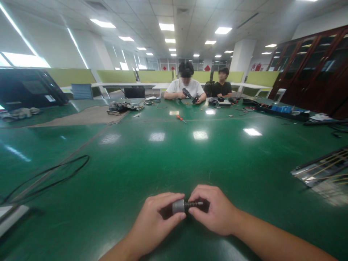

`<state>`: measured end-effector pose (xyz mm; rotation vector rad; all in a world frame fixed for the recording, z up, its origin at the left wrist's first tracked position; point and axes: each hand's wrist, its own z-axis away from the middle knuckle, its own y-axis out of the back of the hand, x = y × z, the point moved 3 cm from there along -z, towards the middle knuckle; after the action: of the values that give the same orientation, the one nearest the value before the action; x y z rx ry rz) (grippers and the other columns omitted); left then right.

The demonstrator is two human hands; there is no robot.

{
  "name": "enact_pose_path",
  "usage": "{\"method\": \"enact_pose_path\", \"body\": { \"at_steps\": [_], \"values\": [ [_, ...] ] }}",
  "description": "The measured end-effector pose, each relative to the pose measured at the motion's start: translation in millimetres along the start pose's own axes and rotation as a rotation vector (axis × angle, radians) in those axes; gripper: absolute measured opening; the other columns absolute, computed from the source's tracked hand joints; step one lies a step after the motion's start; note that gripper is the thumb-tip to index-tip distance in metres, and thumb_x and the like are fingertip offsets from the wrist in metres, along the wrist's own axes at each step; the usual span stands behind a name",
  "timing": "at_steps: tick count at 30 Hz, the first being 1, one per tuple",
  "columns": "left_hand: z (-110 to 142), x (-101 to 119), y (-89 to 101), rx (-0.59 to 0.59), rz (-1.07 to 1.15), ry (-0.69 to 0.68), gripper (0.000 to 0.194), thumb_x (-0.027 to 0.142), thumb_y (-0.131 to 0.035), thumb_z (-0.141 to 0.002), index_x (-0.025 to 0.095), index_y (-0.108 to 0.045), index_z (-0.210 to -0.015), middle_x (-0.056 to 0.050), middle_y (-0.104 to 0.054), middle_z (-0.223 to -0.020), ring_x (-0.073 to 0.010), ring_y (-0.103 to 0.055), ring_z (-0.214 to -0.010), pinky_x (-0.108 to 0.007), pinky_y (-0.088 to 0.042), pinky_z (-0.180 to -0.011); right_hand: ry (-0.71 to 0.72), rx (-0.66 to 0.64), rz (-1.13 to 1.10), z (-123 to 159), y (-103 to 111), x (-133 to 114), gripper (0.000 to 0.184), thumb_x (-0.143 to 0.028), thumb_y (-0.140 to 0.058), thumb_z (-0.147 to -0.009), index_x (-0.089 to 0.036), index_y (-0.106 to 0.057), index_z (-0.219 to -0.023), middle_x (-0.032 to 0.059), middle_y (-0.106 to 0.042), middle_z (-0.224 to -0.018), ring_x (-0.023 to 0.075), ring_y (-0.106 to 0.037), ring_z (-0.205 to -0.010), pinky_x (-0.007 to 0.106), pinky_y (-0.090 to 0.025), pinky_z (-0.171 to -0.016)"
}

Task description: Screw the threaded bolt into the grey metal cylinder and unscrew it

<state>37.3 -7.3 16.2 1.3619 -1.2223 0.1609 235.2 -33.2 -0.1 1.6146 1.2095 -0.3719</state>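
Low on the green table (168,159) my two hands meet around one small part. My left hand (157,221) is closed on a short grey metal cylinder (178,206). A dark threaded shaft (194,204) sticks out of the cylinder to the right. My right hand (214,210) pinches that shaft between thumb and fingers. The far end of the shaft is hidden inside my right fingers.
A black cable (51,177) loops at the left. A tray with thin rods (323,168) lies at the right edge. Two people sit across the table; one holds a dark tool (187,93). A red-handled screwdriver (180,118) and scattered parts lie on the far side.
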Motion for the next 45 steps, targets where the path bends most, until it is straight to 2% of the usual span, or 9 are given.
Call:
{"method": "enact_pose_path", "body": {
  "at_steps": [45],
  "values": [
    [-1.9,1.8,2.2,0.017,0.012,0.016,0.027,0.026,-0.076,-0.080,0.026,-0.075,-0.107,-0.001,-0.077,-0.098,-0.0197,-0.071,-0.088,-0.027,-0.053,-0.081,-0.013,0.018,-0.006,-1.1,4.3,-2.4,0.010,-0.015,-0.069,-0.077,-0.019,-0.066,-0.086,0.0012,-0.067,-0.080,0.0161,-0.062,-0.072,0.027,-0.044,-0.069]
  ]
}}
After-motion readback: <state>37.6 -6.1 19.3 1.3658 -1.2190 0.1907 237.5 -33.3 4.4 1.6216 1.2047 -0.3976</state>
